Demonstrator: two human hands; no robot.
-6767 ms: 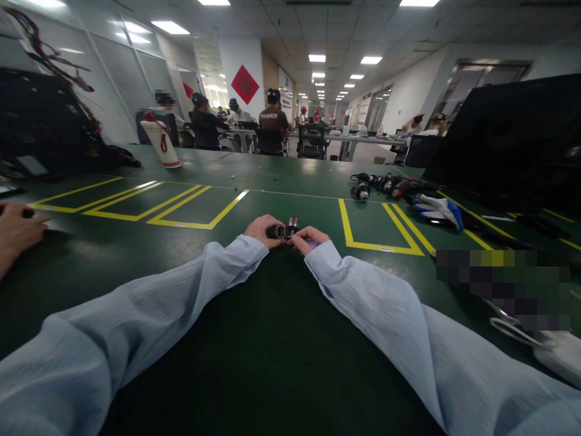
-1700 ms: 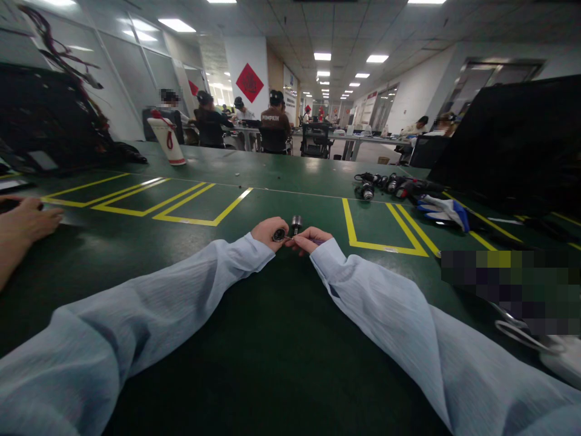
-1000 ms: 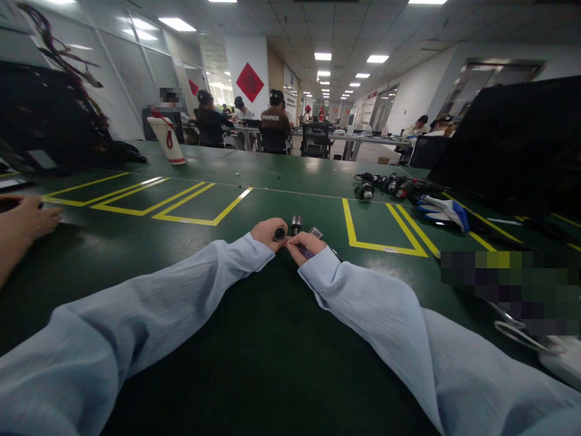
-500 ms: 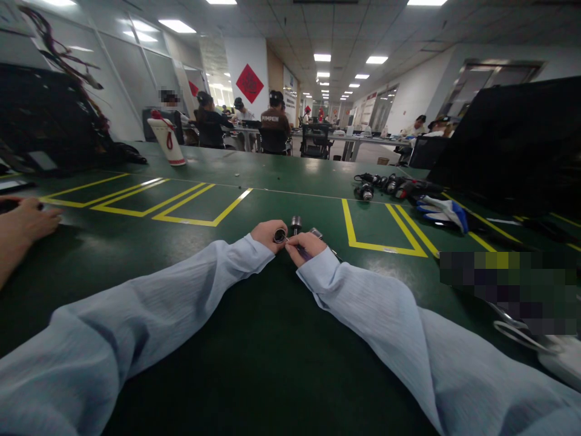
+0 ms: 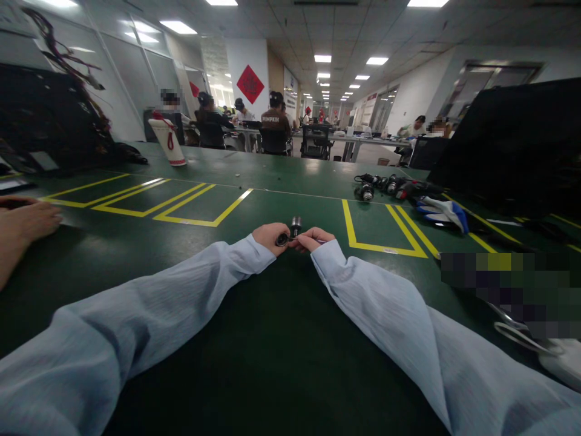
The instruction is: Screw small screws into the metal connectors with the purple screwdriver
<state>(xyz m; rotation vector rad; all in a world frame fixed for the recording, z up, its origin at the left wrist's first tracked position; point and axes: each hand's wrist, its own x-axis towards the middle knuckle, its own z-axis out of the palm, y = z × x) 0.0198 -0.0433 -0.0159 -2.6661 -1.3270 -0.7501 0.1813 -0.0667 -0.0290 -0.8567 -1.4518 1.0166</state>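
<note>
My left hand (image 5: pixel 267 234) is closed around a small round metal part (image 5: pixel 282 240), its dark hollow end turned toward me. From the other side my right hand (image 5: pixel 316 238) pinches a thin, pen-like tool (image 5: pixel 321 242), with its fine tip at or very near the rim of that part. Whether the tip goes inside is too small to tell. Just behind my fingers, a shiny metal cylinder (image 5: pixel 296 224) stands upright on the green tabletop (image 5: pixel 218 339).
A co-worker's hand (image 5: pixel 31 224) rests at the left edge. Yellow tape outlines (image 5: pixel 385 249) mark the table. To the right lie dark metal parts (image 5: pixel 364 192), a white-and-blue glove (image 5: pixel 442 213) and a black screen (image 5: pixel 512 145). A white cup (image 5: pixel 167 142) stands back left.
My right hand has shifted slightly right and turned flatter, its tool now lying more sideways. The round part in my left hand has tilted and dropped slightly.
</note>
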